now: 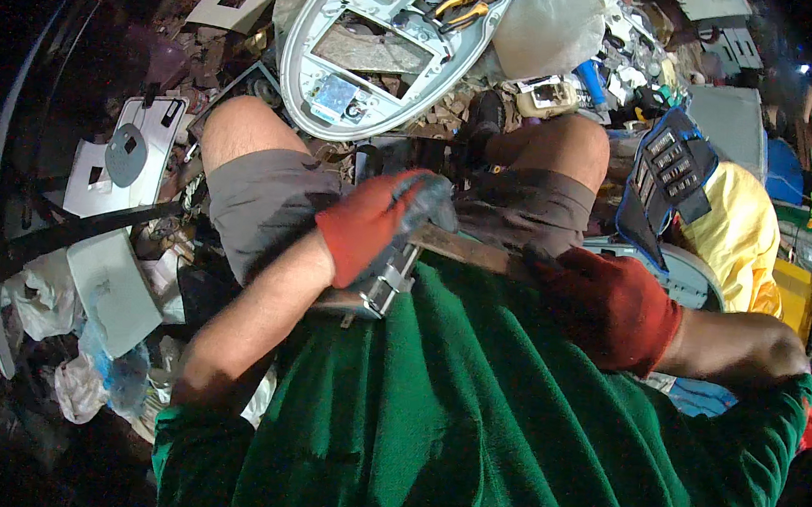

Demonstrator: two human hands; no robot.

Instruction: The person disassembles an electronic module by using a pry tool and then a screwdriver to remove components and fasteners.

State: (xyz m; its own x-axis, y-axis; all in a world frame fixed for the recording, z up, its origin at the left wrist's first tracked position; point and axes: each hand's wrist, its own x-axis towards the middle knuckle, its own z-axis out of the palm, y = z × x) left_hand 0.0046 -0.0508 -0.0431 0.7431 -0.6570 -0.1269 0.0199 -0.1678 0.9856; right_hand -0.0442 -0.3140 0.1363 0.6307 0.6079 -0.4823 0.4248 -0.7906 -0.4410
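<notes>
Brown bar (472,252), seemingly clasped by right hand (609,307) at three o'clock; silver-edged part (388,288), apparently being worked, under left hand (378,221) at eleven, closure indeterminable; steady bracing likely needed next.

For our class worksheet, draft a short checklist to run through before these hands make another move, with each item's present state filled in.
1. Gloves on: ok, left hand and right hand both wear red ones.
2. Forearms covered: not ok, the left forearm is bare below the sleeve.
3. Brown bar reaches the right hand: ok.
4. Right-hand grip firm: cannot tell, fingers in shadow.
5. Yellow-handled tool out of the hands: ok, on the grey oval frame.
</notes>
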